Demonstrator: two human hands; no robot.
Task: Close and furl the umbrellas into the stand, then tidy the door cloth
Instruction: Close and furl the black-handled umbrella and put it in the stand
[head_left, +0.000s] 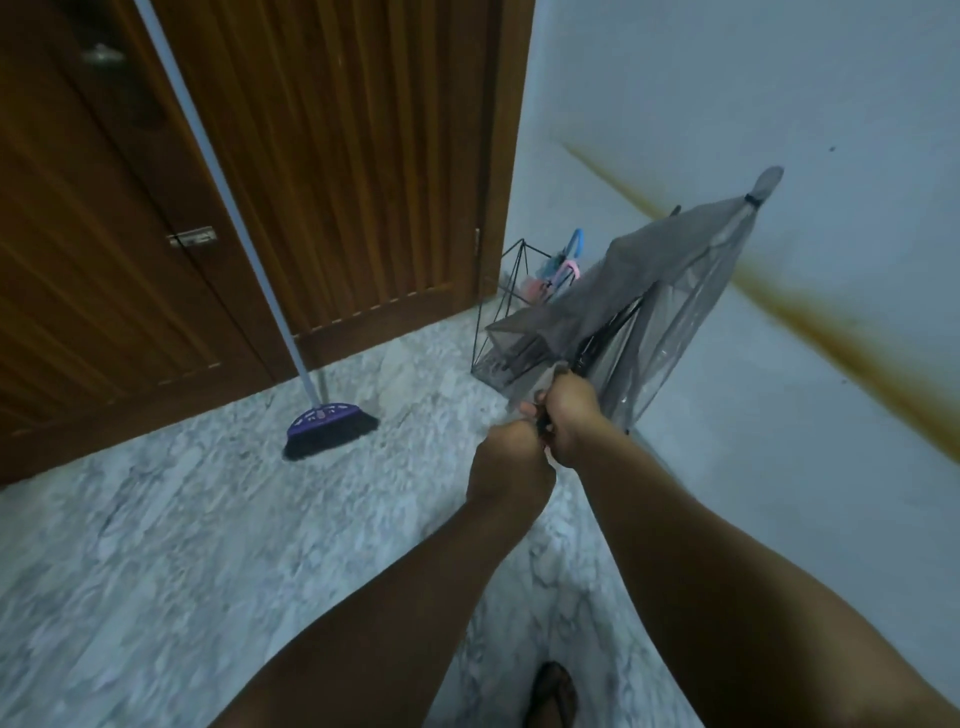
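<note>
A grey see-through umbrella (670, 291) is half collapsed and points up and away to the right, its tip near the wall. My right hand (571, 415) grips its dark shaft just under the canopy. My left hand (506, 457) grips the handle end just below that, the two hands touching. Behind the canopy, a black wire umbrella stand (511, 291) sits in the corner by the door. It holds an umbrella with blue and pink handles (563, 265). The canopy hides the stand's right side. No door cloth is in view.
A purple broom (327, 421) leans against the brown wooden door (337, 156), its head on the marble floor (182, 545). The pale wall (779, 467) on the right has a brown streak. A foot in a sandal (553, 693) is at the bottom.
</note>
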